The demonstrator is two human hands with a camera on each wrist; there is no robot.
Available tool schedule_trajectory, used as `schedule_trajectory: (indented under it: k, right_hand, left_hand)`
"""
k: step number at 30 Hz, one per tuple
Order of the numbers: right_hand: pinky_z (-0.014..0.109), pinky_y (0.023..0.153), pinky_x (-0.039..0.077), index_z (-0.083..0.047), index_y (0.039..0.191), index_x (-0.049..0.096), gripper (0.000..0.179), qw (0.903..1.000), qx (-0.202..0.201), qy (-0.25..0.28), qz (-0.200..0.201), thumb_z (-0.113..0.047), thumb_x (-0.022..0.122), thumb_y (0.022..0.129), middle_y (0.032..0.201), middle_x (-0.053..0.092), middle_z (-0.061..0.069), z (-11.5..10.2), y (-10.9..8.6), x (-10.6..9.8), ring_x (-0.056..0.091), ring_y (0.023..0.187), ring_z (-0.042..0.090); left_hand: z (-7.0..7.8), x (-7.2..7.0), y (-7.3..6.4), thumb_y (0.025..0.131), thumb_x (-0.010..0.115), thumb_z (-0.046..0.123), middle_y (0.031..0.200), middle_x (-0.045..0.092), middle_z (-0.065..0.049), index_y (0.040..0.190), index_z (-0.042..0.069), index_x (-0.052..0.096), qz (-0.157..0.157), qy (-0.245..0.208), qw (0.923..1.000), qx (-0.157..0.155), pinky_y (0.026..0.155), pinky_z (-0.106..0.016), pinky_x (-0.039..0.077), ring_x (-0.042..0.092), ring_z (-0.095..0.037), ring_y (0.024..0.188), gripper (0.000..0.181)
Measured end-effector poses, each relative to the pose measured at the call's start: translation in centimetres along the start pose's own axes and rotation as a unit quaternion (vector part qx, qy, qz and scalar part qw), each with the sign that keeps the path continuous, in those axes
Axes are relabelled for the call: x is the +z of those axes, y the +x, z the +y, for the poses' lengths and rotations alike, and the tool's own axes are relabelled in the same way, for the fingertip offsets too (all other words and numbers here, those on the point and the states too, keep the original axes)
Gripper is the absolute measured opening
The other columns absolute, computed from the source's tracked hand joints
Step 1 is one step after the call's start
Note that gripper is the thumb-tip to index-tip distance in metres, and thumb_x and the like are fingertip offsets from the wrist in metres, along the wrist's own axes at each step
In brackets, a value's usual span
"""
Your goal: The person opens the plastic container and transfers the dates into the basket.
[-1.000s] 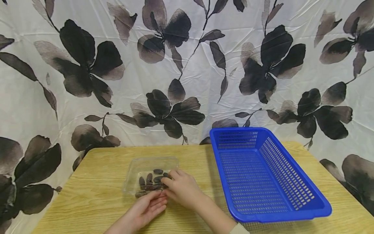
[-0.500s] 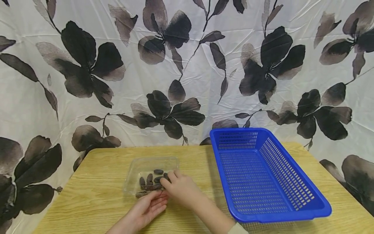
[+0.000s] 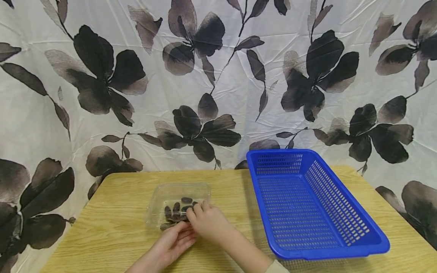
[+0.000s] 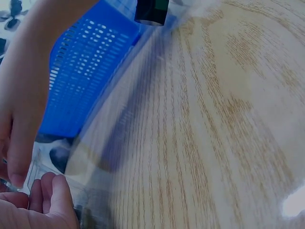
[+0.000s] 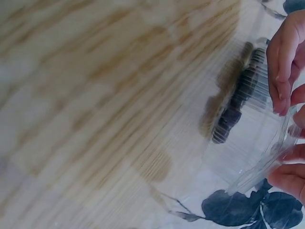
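A clear plastic container (image 3: 158, 204) stands on the left part of the table, with several dark brown oval pieces that look like dates (image 3: 176, 207) inside. Both hands meet at its front right corner. My left hand (image 3: 174, 242) is turned palm up, its thumb and fingertips at the front edge. From the right, my right hand (image 3: 208, 222) reaches over the corner and pinches the rim with bent fingers. In the right wrist view the fingers (image 5: 288, 176) lie on the clear edge, and the dates (image 5: 243, 90) show through the ribbed wall. The fingertips' exact contact is partly hidden.
A large blue perforated basket (image 3: 250, 167) stands on the right side of the wooden table (image 3: 112, 212). Behind the table hangs a white cloth (image 3: 252, 22) with dark flowers. A dark object (image 4: 152, 12) shows at the top of the left wrist view.
Both hands stay at the same corner. The right fingers have shifted slightly, and a bright edge of the container now shows a little higher across the dates.
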State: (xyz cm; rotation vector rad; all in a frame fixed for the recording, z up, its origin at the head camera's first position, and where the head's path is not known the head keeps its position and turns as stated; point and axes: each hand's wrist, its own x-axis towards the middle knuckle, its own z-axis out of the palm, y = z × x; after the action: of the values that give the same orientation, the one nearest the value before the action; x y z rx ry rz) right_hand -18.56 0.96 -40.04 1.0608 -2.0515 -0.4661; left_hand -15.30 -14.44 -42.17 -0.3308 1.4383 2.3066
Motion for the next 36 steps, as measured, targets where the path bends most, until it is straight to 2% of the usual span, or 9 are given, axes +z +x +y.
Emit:
schedule_trajectory:
  k: [7, 22, 26, 29, 33, 36]
  right_hand:
    - [0.015, 0.051, 0.047, -0.014, 0.096, 0.057, 0.012, 0.9993, -0.001, -0.003, -0.037, -0.022, 0.049, 0.093, 0.081, 0.058, -0.004, 0.1, 0.3, -0.2, 0.054, 0.068, 0.009]
    - [0.019, 0.049, 0.048, -0.013, 0.099, 0.055, 0.016, 0.9942, 0.025, 0.062, -0.084, -0.027, 0.056, 0.092, 0.085, 0.061, -0.003, 0.8, 0.9, -1.1, 0.057, 0.071, 0.010]
    - [0.020, 0.050, 0.049, -0.012, 0.096, 0.056, 0.019, 0.9943, 0.044, 0.076, -0.060, -0.029, 0.060, 0.089, 0.085, 0.063, -0.002, 1.0, 1.1, -1.3, 0.059, 0.071, 0.011]
    - [0.021, 0.049, 0.049, -0.014, 0.092, 0.059, 0.018, 0.9932, 0.065, 0.092, -0.028, -0.029, 0.064, 0.085, 0.082, 0.062, -0.003, 1.1, 1.2, -1.3, 0.059, 0.070, 0.011]
    - [0.020, 0.050, 0.049, -0.016, 0.092, 0.063, 0.019, 0.9876, 0.091, 0.128, 0.007, -0.030, 0.070, 0.081, 0.081, 0.062, -0.004, 1.3, 1.1, -1.0, 0.060, 0.073, 0.010]
    - [0.019, 0.051, 0.048, -0.018, 0.097, 0.065, 0.022, 0.9825, 0.101, 0.156, 0.010, -0.032, 0.070, 0.082, 0.086, 0.062, -0.005, 1.5, 0.8, -0.8, 0.059, 0.077, 0.010]
  left_hand:
    - [0.0, 0.0, 0.0, 0.096, 0.038, 0.008, 0.091, 0.063, -0.008, 0.131, -0.022, 0.029, -0.011, 0.010, 0.9998, 0.013, 0.092, -0.037, 0.046, 0.061, -0.016, 0.088, 0.047]
    - [0.0, 0.0, 0.0, 0.094, 0.041, 0.008, 0.089, 0.064, -0.009, 0.127, -0.024, 0.031, -0.005, 0.016, 0.9995, 0.026, 0.093, -0.038, 0.046, 0.061, -0.018, 0.089, 0.048]
    - [0.0, 0.0, -0.1, 0.095, 0.039, 0.009, 0.089, 0.064, -0.008, 0.129, -0.024, 0.029, -0.015, 0.013, 0.9996, 0.020, 0.090, -0.035, 0.048, 0.061, -0.017, 0.089, 0.048]
    - [0.0, 0.0, -0.1, 0.097, 0.038, 0.010, 0.091, 0.064, -0.007, 0.131, -0.023, 0.027, -0.023, 0.010, 0.9996, 0.012, 0.094, -0.037, 0.045, 0.061, -0.016, 0.090, 0.049]
    - [0.0, -0.1, -0.1, 0.099, 0.039, 0.013, 0.094, 0.064, -0.008, 0.134, -0.022, 0.025, -0.025, 0.013, 0.9996, 0.006, 0.100, -0.042, 0.039, 0.061, -0.017, 0.093, 0.051]
    - [0.0, -0.3, -0.1, 0.100, 0.043, 0.017, 0.095, 0.065, -0.008, 0.134, -0.021, 0.026, -0.018, 0.019, 0.9997, 0.000, 0.099, -0.041, 0.040, 0.061, -0.017, 0.092, 0.054]
